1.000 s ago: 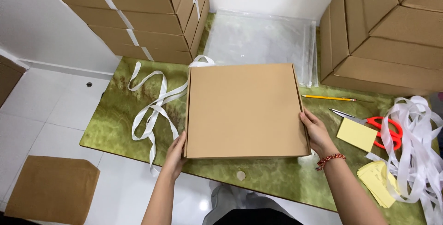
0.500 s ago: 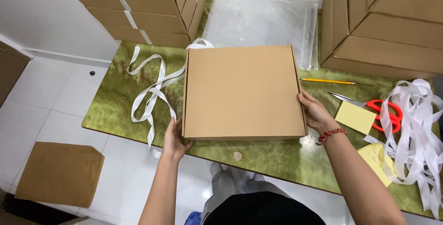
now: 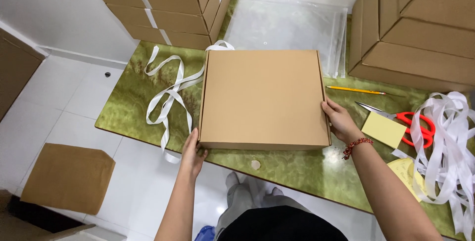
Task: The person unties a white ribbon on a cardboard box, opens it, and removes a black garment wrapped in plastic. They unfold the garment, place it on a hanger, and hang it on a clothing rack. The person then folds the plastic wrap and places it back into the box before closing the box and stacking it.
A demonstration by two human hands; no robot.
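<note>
Green marbled tabletop (image 3: 133, 97) carries a flat square brown cardboard box (image 3: 264, 97) at its middle; left hand (image 3: 192, 153) presses its near-left corner, right hand (image 3: 339, 120) flat against its right edge, neither gripping.

Box (image 3: 264, 97): matt brown cardboard, smooth. Tabletop (image 3: 133, 92): glossy green marble-look (reflective). Ribbon (image 3: 170, 92): white satin-ish. Scissor handles (image 3: 418, 127): red plastic.
</note>
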